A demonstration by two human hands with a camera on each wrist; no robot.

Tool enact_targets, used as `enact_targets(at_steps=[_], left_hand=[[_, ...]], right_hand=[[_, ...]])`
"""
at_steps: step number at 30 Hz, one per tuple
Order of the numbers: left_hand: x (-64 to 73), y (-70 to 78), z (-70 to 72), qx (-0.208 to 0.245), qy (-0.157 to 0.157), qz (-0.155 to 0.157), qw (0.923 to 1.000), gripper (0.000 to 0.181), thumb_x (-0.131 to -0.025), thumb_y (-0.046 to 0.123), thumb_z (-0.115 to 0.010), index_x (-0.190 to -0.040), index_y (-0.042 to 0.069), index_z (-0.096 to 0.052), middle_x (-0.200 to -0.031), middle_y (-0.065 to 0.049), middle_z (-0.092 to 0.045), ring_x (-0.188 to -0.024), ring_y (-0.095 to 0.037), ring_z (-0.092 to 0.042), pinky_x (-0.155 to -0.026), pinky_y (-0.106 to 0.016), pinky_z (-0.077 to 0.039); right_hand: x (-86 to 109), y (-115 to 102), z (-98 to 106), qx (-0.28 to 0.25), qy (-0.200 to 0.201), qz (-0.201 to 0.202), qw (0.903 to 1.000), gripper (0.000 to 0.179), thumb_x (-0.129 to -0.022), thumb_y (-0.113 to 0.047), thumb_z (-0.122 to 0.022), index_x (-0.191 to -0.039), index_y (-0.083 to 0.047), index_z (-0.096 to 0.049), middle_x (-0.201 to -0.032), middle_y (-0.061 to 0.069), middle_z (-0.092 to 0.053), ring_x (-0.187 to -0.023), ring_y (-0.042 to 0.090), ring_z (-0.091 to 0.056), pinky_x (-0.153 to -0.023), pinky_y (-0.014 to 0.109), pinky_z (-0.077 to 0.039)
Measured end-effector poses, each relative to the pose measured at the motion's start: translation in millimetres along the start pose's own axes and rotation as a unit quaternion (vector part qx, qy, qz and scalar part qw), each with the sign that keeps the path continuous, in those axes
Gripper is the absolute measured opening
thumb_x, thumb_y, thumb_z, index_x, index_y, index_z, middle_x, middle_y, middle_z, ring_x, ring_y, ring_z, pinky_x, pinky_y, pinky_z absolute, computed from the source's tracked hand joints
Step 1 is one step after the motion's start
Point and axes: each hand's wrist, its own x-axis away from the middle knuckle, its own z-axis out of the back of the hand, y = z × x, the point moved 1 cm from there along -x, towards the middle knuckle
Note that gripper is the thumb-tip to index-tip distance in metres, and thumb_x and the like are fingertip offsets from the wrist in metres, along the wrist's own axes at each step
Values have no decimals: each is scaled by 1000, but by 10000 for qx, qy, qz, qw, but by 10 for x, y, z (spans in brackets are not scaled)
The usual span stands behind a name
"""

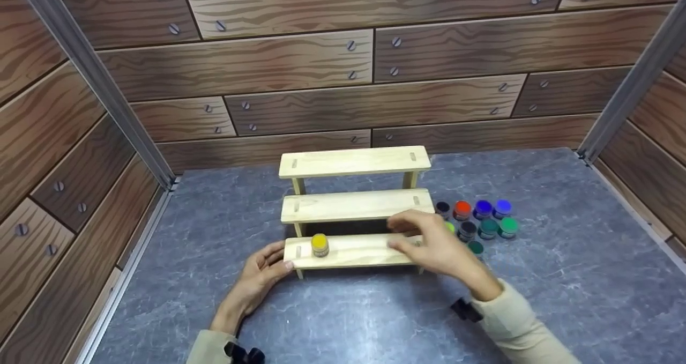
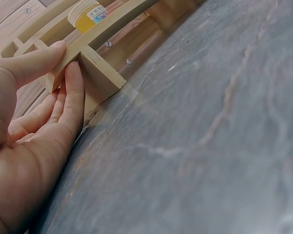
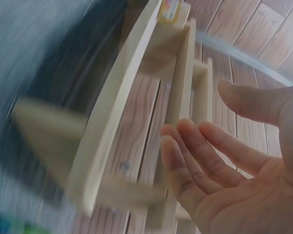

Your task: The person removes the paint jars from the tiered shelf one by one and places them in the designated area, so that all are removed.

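A three-step wooden display stand (image 1: 353,207) stands on the table. On its lowest step, near the left end, sits an upright small paint jar (image 1: 320,245) with yellow paint and a printed label. My left hand (image 1: 254,281) grips that step's left end, thumb on the edge and fingers underneath, as the left wrist view shows at the stand's corner (image 2: 100,68). Over the right part of the lowest step hovers my right hand (image 1: 437,246). Its fingers are loosely bent, and the right wrist view shows nothing between the thumb and fingers (image 3: 210,146).
Several more paint jars stand in a cluster right of the stand, among them a red jar (image 1: 461,210), a blue jar (image 1: 483,209) and a green jar (image 1: 508,227). My right hand partly covers a lime jar (image 1: 450,227). Wood-patterned walls (image 1: 300,58) enclose the grey table (image 1: 343,310).
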Motion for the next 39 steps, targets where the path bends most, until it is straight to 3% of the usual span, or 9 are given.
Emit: enact_targets(at_steps=[15, 26, 34, 39], left_hand=[[4, 8, 0, -22, 3, 46, 10000, 75, -97, 0, -71, -160, -13, -31, -155, -30, -47, -124, -21, -65, -107, -29, -57], [-19, -12, -7, 26, 16, -16, 10000, 74, -97, -1, -71, -159, -14, -32, -153, -29, -49, -124, -20, -65, -107, -29, -57], [-6, -2, 0, -7, -41, -49, 10000, 74, -98, 1, -71, -159, -14, -31, -153, -27, -51, -123, -20, -65, -107, -28, -57], [-4, -6, 3, -36, -101, -64, 9999, 73, -98, 0, -70, -159, -14, -31, -154, -29, -49, -124, -20, -65, -107, -28, -57]], right_hand=[[-344, -268, -593, -564, -243, 178, 9980, 41, -93, -14, -83, -128, 2, -71, -123, 21, -74, -109, 37, -74, -98, 45, -64], [-506, -360, -1012, -323, -229, 231, 9989, 40, -90, -10, -84, -124, 4, -72, -115, 15, -74, -102, 31, -74, -93, 42, -65], [-569, -372, -1165, -333, -132, 255, 9990, 38, -91, -10, -84, -125, 5, -72, -110, 12, -73, -93, 21, -72, -84, 26, -64], [-561, -355, -1190, -291, -38, 324, 9990, 32, -92, -10, -83, -121, 2, -74, -106, 10, -73, -90, 16, -69, -81, 25, -63]])
